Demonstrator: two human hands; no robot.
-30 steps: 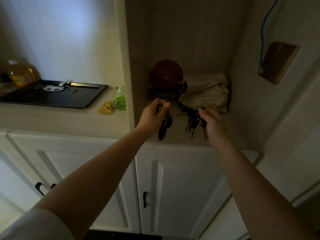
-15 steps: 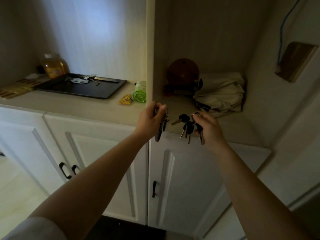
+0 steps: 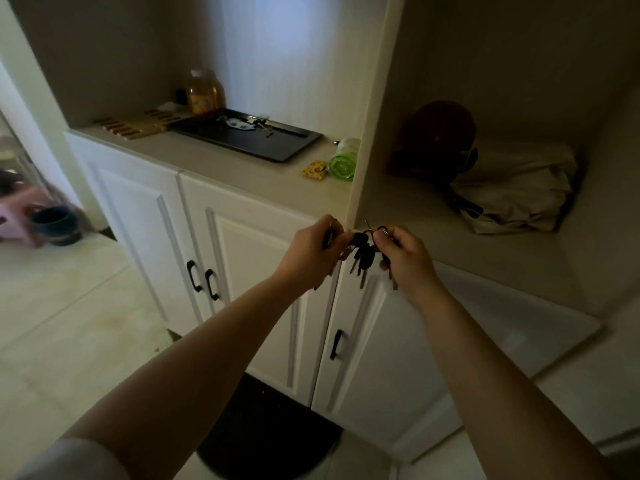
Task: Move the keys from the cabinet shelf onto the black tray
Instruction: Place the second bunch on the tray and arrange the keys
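Keys [image 3: 362, 252] pinched between left hand [image 3: 311, 252] and right hand [image 3: 407, 252] — off shelf, black tray [image 3: 294, 147] well apart.

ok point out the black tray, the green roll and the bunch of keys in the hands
black tray [image 3: 277, 147]: head view, bare right part of its floor
green roll [image 3: 343, 164]: head view, its round near end
bunch of keys [image 3: 363, 252]: head view, dark key heads hanging between both hands

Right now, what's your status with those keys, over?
Both hands, left hand and right hand, gripping key bunch off the shelf. Black tray waits left, holding keys already. Path clear.
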